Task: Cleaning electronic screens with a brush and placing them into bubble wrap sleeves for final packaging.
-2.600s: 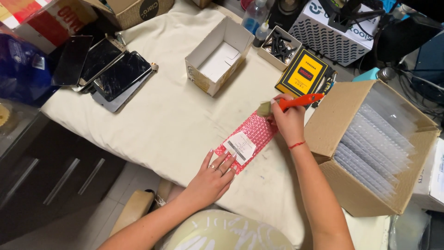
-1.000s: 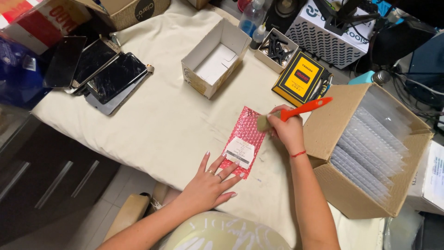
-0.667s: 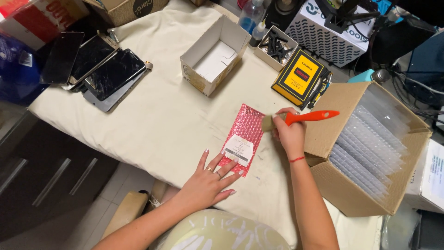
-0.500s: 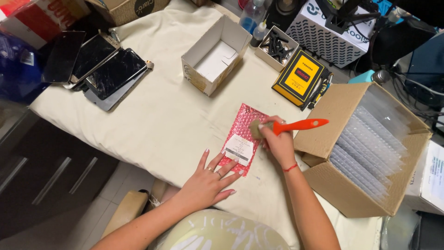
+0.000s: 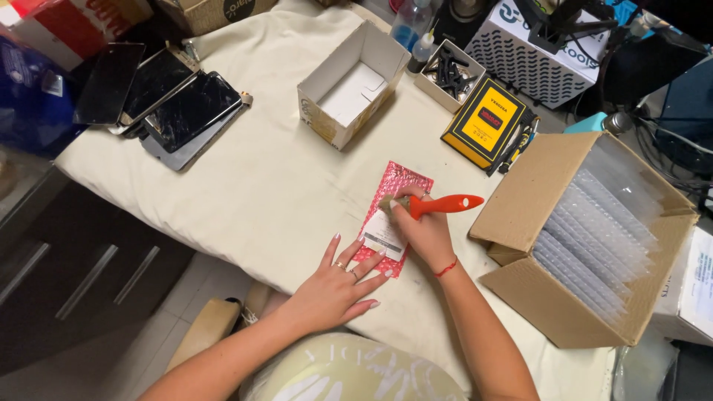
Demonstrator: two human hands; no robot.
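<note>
Right now a pink bubble-wrap pouch with a white label lies flat on the cream cloth-covered table, near the table's front edge and directly ahead of the person. The left hand rests palm down with its fingers spread, and its fingertips press on the lower end of the pouch, close to the white label; the hand grasps nothing, it only pins the pouch to the cloth. The right hand is clenched around a small brush with an orange-red plastic handle, whose handle points right toward the open brown cardboard box of clear bubble-wrap sleeves. The pale bristle end of the brush sits over the middle of the pouch, just above the label, so the pouch lies under and between both hands.

Farther back on the table stands an open white cardboard box, empty inside. To its right are a yellow and black flat case and a small open tray of black parts. At the far left corner several dark phone screens lie stacked and overlapping.
</note>
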